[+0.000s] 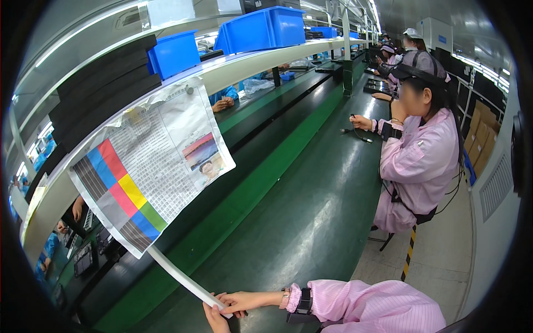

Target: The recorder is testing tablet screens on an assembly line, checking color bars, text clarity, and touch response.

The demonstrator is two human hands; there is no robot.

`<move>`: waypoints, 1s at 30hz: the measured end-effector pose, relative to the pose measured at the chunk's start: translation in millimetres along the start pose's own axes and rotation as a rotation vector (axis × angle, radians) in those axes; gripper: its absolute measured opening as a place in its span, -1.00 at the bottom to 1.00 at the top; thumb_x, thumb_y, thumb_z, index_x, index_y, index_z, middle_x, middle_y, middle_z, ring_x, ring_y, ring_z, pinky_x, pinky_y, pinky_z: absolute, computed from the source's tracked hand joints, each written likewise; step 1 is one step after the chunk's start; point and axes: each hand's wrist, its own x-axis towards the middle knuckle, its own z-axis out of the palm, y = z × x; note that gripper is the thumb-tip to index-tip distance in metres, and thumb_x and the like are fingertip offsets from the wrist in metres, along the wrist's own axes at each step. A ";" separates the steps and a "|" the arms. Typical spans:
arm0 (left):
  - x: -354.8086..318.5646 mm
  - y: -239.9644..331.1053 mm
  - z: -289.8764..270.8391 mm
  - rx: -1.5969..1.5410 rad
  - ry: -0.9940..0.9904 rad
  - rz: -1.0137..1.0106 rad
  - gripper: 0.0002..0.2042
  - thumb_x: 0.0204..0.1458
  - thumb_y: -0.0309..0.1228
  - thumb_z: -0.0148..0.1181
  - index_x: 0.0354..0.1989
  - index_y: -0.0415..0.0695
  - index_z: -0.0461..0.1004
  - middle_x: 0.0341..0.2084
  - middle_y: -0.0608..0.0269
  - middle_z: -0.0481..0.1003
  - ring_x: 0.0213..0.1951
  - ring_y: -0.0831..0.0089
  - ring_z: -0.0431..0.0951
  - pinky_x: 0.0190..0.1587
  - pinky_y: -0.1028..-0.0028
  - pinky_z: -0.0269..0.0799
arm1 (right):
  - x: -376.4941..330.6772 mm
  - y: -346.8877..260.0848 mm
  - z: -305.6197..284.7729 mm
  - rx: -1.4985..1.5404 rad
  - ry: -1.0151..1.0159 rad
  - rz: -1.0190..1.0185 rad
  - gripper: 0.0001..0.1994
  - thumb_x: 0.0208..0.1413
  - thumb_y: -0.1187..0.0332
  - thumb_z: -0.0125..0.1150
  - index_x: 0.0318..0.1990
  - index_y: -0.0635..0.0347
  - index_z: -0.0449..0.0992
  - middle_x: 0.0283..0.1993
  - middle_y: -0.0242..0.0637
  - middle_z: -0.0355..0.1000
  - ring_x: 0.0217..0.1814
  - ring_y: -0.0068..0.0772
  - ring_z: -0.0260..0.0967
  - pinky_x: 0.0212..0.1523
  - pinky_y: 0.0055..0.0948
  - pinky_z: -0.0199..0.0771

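Note:
At the lower edge, my right hand [244, 301] reaches in from the right, its fingers bent over the lower end of a slim white bar [180, 276]. My left hand [215, 320] meets it there from below, fingers closed at the bar's other side. The bar slants up and left, passing out of sight behind a hanging printed sheet [166, 161] with colored blocks and a small picture. Whether its upper end is fixed to the shelf is hidden. Some small dark thing shows beneath my right fingers, too little to name.
A long green workbench [300, 222] runs away ahead. Along its left stands a shelf [239, 62] bearing blue bins [264, 29]. A co-worker in pink [422, 150] sits at the right with a short cable [355, 132]. Black devices [84, 259] lie beyond the shelf.

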 end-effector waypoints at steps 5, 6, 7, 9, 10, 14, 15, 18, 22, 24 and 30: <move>1.5 -3.7 -1.2 -0.017 0.000 0.011 -0.60 0.20 -0.26 -0.26 0.09 -0.32 0.17 -0.18 0.03 0.42 -0.17 0.30 0.45 -0.08 0.43 0.33 | -1.4 -5.5 1.0 -0.002 0.013 0.010 -0.45 0.14 0.06 0.00 0.18 0.20 0.15 -0.33 -0.40 0.28 -0.47 -0.64 0.29 -0.49 -0.66 0.37; 1.7 -3.8 -1.2 -0.012 0.003 -0.003 -0.60 0.20 -0.26 -0.26 0.09 -0.32 0.17 -0.18 0.03 0.42 -0.17 0.30 0.45 -0.07 0.43 0.33 | -0.9 -4.1 0.7 0.005 0.014 0.008 -0.46 0.15 0.06 -0.01 0.17 0.20 0.16 -0.32 -0.40 0.29 -0.47 -0.64 0.29 -0.49 -0.66 0.37; 1.8 -3.8 -1.2 -0.007 0.008 -0.018 -0.60 0.20 -0.27 -0.25 0.09 -0.32 0.17 -0.18 0.03 0.42 -0.16 0.31 0.45 -0.07 0.43 0.33 | -0.8 -3.3 0.6 0.012 0.014 0.006 -0.47 0.15 0.06 -0.01 0.16 0.21 0.17 -0.32 -0.40 0.29 -0.47 -0.64 0.29 -0.49 -0.66 0.37; 0.8 -0.3 -0.6 0.013 0.013 -0.017 -0.60 0.20 -0.27 -0.24 0.09 -0.32 0.17 -0.18 0.03 0.42 -0.16 0.31 0.45 -0.07 0.43 0.33 | -2.4 -6.1 0.1 0.011 0.001 -0.028 -0.49 0.15 0.07 -0.01 0.13 0.22 0.19 -0.31 -0.39 0.29 -0.47 -0.63 0.29 -0.49 -0.66 0.37; 0.2 1.4 -0.1 0.033 0.019 -0.017 -0.60 0.20 -0.27 -0.24 0.08 -0.32 0.17 -0.19 0.03 0.42 -0.16 0.32 0.46 -0.07 0.44 0.33 | -3.1 -7.0 0.1 0.009 -0.011 -0.062 -0.51 0.15 0.07 -0.01 0.10 0.23 0.22 -0.31 -0.38 0.29 -0.48 -0.63 0.29 -0.49 -0.66 0.37; 0.6 2.1 1.2 0.045 0.022 0.024 -0.59 0.19 -0.24 -0.25 0.06 -0.34 0.19 -0.17 0.02 0.43 -0.16 0.32 0.46 -0.08 0.43 0.34 | 2.1 3.9 0.1 -0.005 0.022 -0.045 -0.53 0.14 0.05 0.01 0.04 0.25 0.25 -0.32 -0.34 0.32 -0.48 -0.61 0.30 -0.50 -0.64 0.37; 1.0 1.5 1.6 -0.003 0.011 0.046 -0.56 0.19 -0.20 -0.25 0.05 -0.35 0.20 -0.16 0.01 0.43 -0.16 0.31 0.46 -0.08 0.43 0.35 | 1.4 1.7 1.3 -0.023 0.016 -0.021 -0.52 0.13 0.03 0.02 0.02 0.25 0.26 -0.33 -0.33 0.33 -0.48 -0.60 0.31 -0.49 -0.63 0.37; 1.0 5.1 2.7 -0.037 -0.012 0.079 -0.51 0.18 -0.12 -0.26 0.03 -0.36 0.21 -0.13 0.00 0.43 -0.15 0.30 0.45 -0.08 0.42 0.35 | 0.0 -0.2 2.3 -0.041 0.017 -0.014 -0.49 0.11 0.00 0.04 0.02 0.25 0.26 -0.36 -0.32 0.35 -0.48 -0.59 0.32 -0.49 -0.62 0.37; 1.0 9.6 3.6 -0.009 -0.036 0.086 -0.46 0.16 -0.05 -0.26 0.01 -0.36 0.21 -0.12 -0.02 0.42 -0.14 0.30 0.46 -0.07 0.42 0.35 | -3.1 -4.2 4.2 -0.025 0.035 -0.046 -0.47 0.10 -0.01 0.05 0.03 0.25 0.24 -0.40 -0.32 0.35 -0.48 -0.58 0.33 -0.50 -0.62 0.36; 0.9 8.6 3.9 -0.012 -0.030 0.100 -0.46 0.16 -0.05 -0.26 0.01 -0.36 0.21 -0.12 -0.02 0.42 -0.14 0.29 0.46 -0.07 0.41 0.36 | -1.5 -2.1 3.0 -0.033 0.029 -0.038 -0.48 0.10 -0.01 0.06 0.03 0.26 0.25 -0.40 -0.32 0.35 -0.48 -0.58 0.33 -0.51 -0.62 0.36; 1.6 -0.3 0.7 -0.026 -0.005 0.087 -0.45 0.16 -0.03 -0.26 0.00 -0.36 0.22 -0.13 -0.02 0.43 -0.15 0.29 0.46 -0.08 0.41 0.36 | 0.3 -0.2 1.9 -0.061 0.029 -0.003 -0.47 0.09 -0.02 0.06 0.00 0.27 0.29 -0.43 -0.33 0.35 -0.50 -0.58 0.33 -0.51 -0.61 0.36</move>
